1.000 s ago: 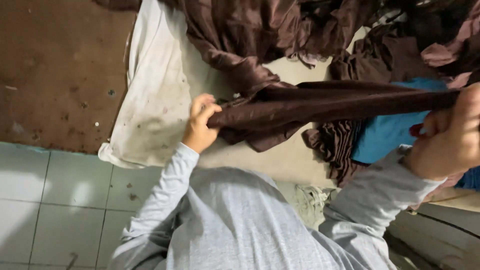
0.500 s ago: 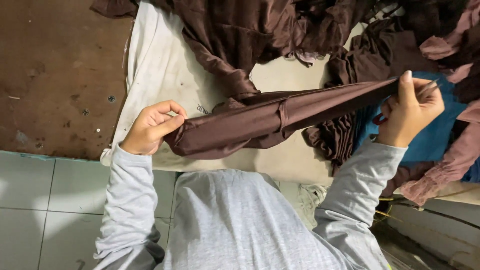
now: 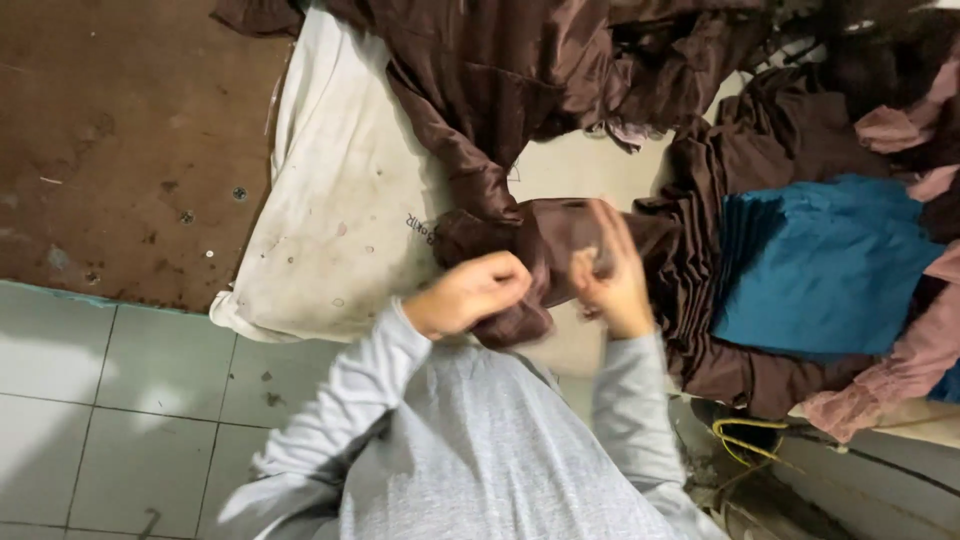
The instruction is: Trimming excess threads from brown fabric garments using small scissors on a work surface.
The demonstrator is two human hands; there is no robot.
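My left hand and my right hand are close together in front of my chest, both gripping a brown satin cloth bunched between them. The cloth trails up to a heap of brown fabric at the top. My arms are in grey sleeves. The right hand is blurred with its fingers raised over the cloth.
A stained white padded cover lies over the table. A stack of folded brown pieces and folded blue fabric sits to the right, with pink cloth at the edge. Brown board is at left, white floor tiles below.
My hands were wide apart, stretching the brown cloth in a long band. They have come together at the middle, folding the cloth into a bunch.
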